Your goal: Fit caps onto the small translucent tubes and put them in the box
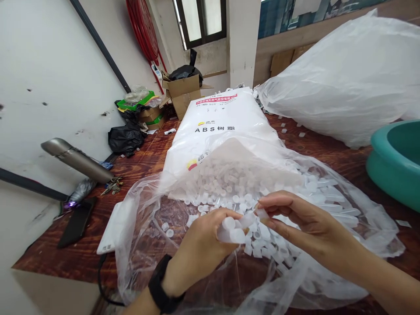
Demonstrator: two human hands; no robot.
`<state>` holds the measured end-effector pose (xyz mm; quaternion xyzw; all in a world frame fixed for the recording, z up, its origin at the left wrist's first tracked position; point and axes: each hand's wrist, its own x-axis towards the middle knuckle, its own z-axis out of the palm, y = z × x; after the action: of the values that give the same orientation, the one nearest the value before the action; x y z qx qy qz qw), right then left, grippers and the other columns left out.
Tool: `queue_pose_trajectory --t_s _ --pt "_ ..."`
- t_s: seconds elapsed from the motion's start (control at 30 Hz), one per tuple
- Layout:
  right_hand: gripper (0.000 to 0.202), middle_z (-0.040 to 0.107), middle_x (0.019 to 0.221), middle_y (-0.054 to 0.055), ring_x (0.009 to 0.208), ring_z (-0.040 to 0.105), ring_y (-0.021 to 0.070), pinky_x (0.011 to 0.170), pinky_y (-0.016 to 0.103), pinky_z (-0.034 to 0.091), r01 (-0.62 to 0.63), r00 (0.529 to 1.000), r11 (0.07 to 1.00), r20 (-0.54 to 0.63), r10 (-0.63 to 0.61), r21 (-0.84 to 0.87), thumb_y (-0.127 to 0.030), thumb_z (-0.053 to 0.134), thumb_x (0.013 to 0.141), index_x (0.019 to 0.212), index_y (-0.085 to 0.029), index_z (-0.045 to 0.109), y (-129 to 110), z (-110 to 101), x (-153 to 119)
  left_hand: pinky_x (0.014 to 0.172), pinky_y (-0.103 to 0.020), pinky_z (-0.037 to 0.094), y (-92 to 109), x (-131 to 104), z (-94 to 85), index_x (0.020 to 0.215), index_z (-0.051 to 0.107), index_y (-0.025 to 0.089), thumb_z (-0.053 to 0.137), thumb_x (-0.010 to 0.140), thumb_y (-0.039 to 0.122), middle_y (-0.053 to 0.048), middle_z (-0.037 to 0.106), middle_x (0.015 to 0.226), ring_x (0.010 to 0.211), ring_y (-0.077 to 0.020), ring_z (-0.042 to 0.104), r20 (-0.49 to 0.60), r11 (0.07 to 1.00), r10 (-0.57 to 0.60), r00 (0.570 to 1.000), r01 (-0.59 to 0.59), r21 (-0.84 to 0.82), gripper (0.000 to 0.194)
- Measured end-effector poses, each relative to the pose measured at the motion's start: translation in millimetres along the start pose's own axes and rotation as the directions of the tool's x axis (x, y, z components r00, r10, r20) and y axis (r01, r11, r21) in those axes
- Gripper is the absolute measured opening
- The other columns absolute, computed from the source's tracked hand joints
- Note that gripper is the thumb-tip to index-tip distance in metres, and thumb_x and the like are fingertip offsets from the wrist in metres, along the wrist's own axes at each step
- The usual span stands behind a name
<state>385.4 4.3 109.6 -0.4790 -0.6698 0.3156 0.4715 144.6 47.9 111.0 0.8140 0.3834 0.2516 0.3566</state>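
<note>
here, white caps (236,236) lie within the left hand (201,245).

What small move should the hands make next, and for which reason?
Perhaps steady the left hand first: it holds several white pieces, and the right hand pinches another piece close beside them, so a jolt might spill some. Whether the pieces touch is unclear.

On the worktop (147,153), caps (257,238) lie below the fingers (278,199), a sack (229,116) beyond, a phone (76,224) left, a tub (390,170) right.
</note>
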Motion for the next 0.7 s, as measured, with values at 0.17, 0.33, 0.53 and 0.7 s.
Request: queue_pose_trajectory --t_s 0.17,0.33,0.53,0.7 --pt "0.037 0.077 0.114 0.000 0.105 0.076 0.0155 0.088 0.024 0.062 0.226 0.956 0.972 0.206 -0.210 -0.058 -0.012 0.061 0.100 0.127 -0.037 0.065 -10 8 -8 0.075 -0.028 0.055 -4 -24 -4.1 0.114 0.063 0.024 0.073 0.095 0.019 0.001 0.078 0.096 0.082 -0.0165 0.074 -0.116 0.945 0.317 0.941 -0.303 0.128 0.022" --pt "0.030 0.080 0.103 -0.002 0.088 0.080 0.0143 0.078 0.021 0.064 0.233 0.961 0.947 0.202 -0.189 -0.220 -0.018 0.058 0.104 0.128 -0.036 0.062 -18 22 -21 0.079 -0.034 0.058 -1 -43 -4.8 0.120 0.062 0.022 0.063 0.102 0.025 -0.004 0.079 0.102 0.090 -0.0207 0.077 -0.129 0.860 0.431 0.893 -0.363 0.358 0.017" --pt "0.033 0.081 0.122 0.003 0.105 0.081 0.0194 0.088 0.026 0.066 0.260 0.936 0.901 0.321 -0.147 -0.347 -0.035 0.050 0.110 0.142 -0.033 0.054 -27 31 -34 0.075 -0.032 0.059 -2 -61 4.1 0.111 0.063 0.022 0.061 0.104 0.032 -0.001 0.079 0.095 0.085 -0.0185 0.078 -0.148 0.898 0.379 0.913 -0.325 0.297 0.012" --pt "0.037 0.081 0.123 0.005 0.105 0.081 0.0206 0.088 0.028 0.066 0.292 0.916 0.887 0.370 -0.153 -0.357 -0.040 0.046 0.111 0.146 -0.031 0.052 -32 36 -36 0.071 -0.030 0.057 -6 -73 11.6 0.104 0.063 0.022 0.067 0.101 0.035 0.001 0.078 0.089 0.079 -0.0171 0.077 -0.179 0.925 0.345 0.921 -0.301 0.233 0.014"
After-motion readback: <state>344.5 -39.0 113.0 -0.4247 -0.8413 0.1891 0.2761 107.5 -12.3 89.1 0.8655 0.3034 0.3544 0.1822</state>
